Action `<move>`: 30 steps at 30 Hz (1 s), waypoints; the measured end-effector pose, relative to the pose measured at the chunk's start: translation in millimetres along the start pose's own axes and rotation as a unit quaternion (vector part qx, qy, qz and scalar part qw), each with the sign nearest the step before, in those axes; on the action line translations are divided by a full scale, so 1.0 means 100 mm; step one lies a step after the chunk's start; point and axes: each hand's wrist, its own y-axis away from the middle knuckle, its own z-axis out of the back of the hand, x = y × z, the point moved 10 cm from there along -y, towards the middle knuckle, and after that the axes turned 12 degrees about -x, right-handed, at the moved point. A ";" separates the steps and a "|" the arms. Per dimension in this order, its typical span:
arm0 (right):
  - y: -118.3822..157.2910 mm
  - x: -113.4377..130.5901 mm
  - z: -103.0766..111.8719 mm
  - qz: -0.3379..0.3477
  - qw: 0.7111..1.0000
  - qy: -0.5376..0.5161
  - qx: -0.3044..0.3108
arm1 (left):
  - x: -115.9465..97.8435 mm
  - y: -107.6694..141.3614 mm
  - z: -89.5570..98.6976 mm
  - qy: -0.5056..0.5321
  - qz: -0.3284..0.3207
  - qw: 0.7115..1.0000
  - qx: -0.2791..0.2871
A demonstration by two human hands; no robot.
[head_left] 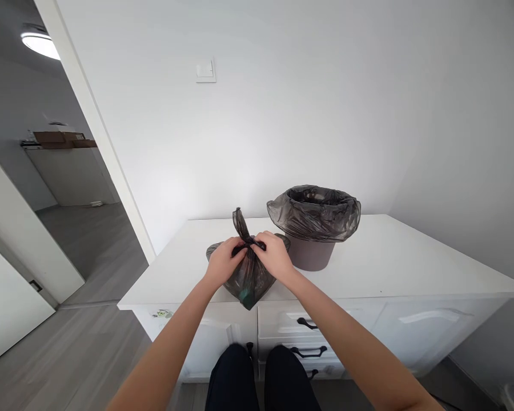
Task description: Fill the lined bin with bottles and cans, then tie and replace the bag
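Observation:
A thin black plastic bag (251,277) with things inside sits at the front edge of the white cabinet top, its neck gathered and twisted. My left hand (225,260) is closed on the left side of the gathered neck. On the right side of it, my right hand (274,254) pinches the plastic, close to the left fingers. A loose end of the bag sticks up above both hands. Something green shows through the bag's lower part. Just right of the bag stands a brownish bin (310,254), with a black liner (319,220) folded over its rim.
The white cabinet top (394,257) runs along a pale wall with a light switch (206,70). Dark drawer handles (308,351) are below its front edge. An open doorway on the left shows another room with cardboard boxes (57,138).

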 end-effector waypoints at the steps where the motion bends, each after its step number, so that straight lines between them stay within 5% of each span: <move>1: 0.00 -0.05 -0.10 -0.001 1.000 0.002 0.002 | 0.07 -0.06 -0.07 -0.005 -0.003 1.000 0.000; 6: 0.04 -0.19 -0.28 -0.049 0.998 -0.037 0.003 | 0.39 -0.23 -0.30 -0.013 -0.014 1.000 -0.017; 13: 0.14 -0.49 0.06 -0.200 0.975 -0.098 -0.022 | 0.55 -0.25 -0.25 0.025 -0.003 0.999 -0.034; 19: 0.12 -0.51 0.06 -0.118 0.991 0.045 0.047 | 0.66 -0.25 -0.26 0.060 0.008 0.998 -0.016; 30: 0.19 -0.70 0.31 -0.177 0.984 0.021 -0.007 | 1.10 -0.18 0.09 0.096 0.110 0.987 -0.063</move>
